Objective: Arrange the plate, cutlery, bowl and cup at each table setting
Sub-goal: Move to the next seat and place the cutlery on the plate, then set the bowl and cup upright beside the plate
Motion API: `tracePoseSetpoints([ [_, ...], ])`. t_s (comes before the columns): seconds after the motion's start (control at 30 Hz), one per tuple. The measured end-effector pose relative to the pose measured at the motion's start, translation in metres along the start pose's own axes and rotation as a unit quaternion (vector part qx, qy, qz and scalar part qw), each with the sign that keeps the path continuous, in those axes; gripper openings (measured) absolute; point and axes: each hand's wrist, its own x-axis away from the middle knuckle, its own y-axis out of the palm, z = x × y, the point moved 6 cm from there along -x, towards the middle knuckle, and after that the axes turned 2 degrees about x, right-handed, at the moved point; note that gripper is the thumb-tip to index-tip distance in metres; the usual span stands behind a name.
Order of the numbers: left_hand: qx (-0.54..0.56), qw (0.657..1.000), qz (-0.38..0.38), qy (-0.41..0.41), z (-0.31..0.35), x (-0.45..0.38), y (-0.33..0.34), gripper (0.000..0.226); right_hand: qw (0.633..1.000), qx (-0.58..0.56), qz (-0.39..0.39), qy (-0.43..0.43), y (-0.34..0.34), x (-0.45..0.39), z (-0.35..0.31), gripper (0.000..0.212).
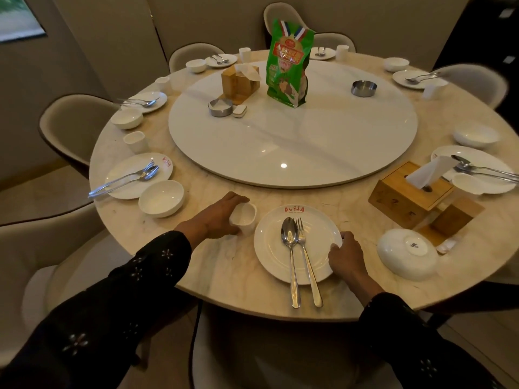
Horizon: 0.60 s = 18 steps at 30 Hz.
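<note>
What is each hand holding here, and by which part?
The left hand grips the cup around its side. The right hand holds the plate by its right rim.

Six plates (297, 244), six bowls (161, 198), six cups (243, 218). Two ashtrays (363, 88), two wooden tissue boxes (410, 192), one green bag (289, 63).

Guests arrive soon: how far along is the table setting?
Done: far and left settings look laid. In hand: left hand grips the small white cup; right hand holds the white round plate. Left: the upturned white bowl.
</note>
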Motion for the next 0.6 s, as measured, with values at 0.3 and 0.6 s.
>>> tracePoseSetpoints([
  [0.3,0.054,0.995,0.049,0.073,0.035,0.012,-0.013,0.097,0.992,-0.125,0.019,0.017,-0.036,0.028,0.007,0.039],
  [0.6,0.166,0.969,0.054,0.178,0.153,-0.008,0.029,0.050,0.961,-0.249,0.122,0.014,-0.105,0.067,0.033,0.020],
])
